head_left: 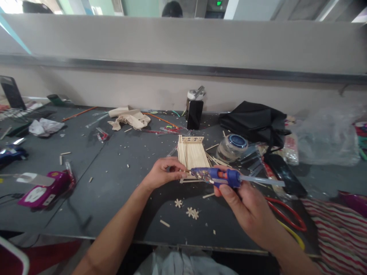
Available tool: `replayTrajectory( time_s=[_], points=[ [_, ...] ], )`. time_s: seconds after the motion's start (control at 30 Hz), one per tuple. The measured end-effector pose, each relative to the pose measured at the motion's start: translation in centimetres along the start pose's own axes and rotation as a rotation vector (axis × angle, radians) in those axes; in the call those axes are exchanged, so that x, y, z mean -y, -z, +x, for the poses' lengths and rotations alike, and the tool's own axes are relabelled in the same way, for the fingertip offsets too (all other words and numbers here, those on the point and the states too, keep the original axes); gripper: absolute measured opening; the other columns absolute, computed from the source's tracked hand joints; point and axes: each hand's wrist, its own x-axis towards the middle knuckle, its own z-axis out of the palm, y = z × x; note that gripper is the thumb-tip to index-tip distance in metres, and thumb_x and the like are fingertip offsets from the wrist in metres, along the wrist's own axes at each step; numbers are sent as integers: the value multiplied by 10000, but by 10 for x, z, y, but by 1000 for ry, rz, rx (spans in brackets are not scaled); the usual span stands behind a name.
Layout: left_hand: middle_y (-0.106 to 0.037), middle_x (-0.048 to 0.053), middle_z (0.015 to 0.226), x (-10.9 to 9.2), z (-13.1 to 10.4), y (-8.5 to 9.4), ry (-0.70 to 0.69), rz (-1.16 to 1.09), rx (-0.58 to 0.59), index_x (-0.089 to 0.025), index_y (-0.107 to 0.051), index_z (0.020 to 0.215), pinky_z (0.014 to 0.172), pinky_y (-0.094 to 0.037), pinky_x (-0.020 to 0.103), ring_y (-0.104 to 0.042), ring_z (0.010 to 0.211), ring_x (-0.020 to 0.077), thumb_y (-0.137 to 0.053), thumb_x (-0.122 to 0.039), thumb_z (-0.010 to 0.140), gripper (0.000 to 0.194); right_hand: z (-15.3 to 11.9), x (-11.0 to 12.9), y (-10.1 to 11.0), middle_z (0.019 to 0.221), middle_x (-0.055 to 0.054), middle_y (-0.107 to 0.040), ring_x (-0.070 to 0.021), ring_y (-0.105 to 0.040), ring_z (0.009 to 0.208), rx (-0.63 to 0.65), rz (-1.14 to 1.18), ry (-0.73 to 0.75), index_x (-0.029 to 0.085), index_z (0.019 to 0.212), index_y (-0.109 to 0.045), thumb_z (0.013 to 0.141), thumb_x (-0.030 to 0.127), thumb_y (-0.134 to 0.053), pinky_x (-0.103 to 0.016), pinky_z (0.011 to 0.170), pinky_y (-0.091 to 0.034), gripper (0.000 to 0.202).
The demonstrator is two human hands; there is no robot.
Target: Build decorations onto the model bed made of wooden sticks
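A blue glue gun (229, 178) lies across my right hand (248, 204), whose fingers are wrapped round it. From its back end sticks a translucent glue stick (265, 180). The gun's nozzle points left, towards the fingertips of my left hand (162, 175). Those fingertips are pinched together close to the nozzle; what they hold is too small to make out. Just behind both hands stands a small model made of pale wooden sticks (192, 154), with a patterned strip along its far end. Its near part is partly hidden by the gun. Several small star-shaped wooden pieces (178, 203) lie in front.
A glass jar with a blue lid (231, 147), loose sticks and a black bag (252, 118) are on the right. A phone (195, 114) leans upright at the back. Red-handled pliers (288, 214) lie near the front right. A magenta glue gun (47, 190) rests at left.
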Motion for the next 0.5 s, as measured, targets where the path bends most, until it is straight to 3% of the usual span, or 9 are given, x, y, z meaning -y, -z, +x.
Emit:
replayTrajectory(
  time_s=[0.23,0.5],
  points=[
    [-592,4,661,2,0,0,-8,-12,-4,-165,-738,788,540,-358,230,-441,569,86,-774,-245,703,122,2,-1,1,1029,-97,-667,-251,-618,987,8,-12,16,204,945,-582,950,393,-410,-399,912,-475,255],
    [-594,6,656,2,0,1,9,1,-5,-174,-737,777,542,-358,242,-447,573,96,-776,-257,698,121,1,1,2,958,-88,-683,-254,-639,925,12,-14,-16,201,1053,-579,951,413,-407,-388,870,-488,291]
  ],
)
